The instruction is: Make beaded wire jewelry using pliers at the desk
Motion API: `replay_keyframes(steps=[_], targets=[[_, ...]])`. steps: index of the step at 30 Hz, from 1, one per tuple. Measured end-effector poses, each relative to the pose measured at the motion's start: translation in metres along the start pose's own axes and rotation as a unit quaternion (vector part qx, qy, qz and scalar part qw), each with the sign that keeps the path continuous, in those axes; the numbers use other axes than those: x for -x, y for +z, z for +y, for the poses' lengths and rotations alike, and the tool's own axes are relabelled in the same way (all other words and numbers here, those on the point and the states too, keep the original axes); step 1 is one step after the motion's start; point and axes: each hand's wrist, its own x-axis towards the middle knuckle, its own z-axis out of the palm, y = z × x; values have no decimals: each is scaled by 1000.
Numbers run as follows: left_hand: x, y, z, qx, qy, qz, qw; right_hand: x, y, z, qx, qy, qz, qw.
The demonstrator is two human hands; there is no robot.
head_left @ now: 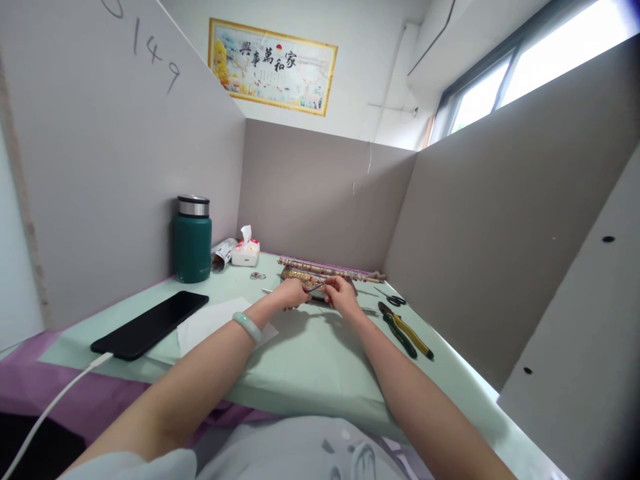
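Note:
Both my hands meet over the pale green table mat (300,360), far from me. My left hand (291,294), with a jade bangle (247,326) on its wrist, is closed in a pinch on a thin wire or needle-like piece (316,287). My right hand (341,294) is closed too, its fingertips pinching the other end of that small piece. Just behind the hands lie a gold patterned box or tray (300,273) and a long beaded stick (330,269). What exactly the fingers hold is too small to name.
A black phone (150,325) on a white cable lies left, next to white paper (210,323). A green thermos (193,239), a tissue pack (245,253) and a wrapped item stand back left. Pliers (406,331) and small scissors (393,299) lie right. Grey partition walls enclose the desk.

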Motion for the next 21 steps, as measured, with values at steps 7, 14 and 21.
replay_keyframes(steps=[7, 14, 21], targets=[[1, 3, 2, -84, 7, 49, 995, 6, -2, -1, 191, -109, 17, 975], [-3, 10, -1, -114, 22, 91, 989, 3, 0, 2, 139, -25, 11, 990], [-4, 14, 1, -143, -11, 97, 985, 6, 0, 1, 230, -73, 13, 970]])
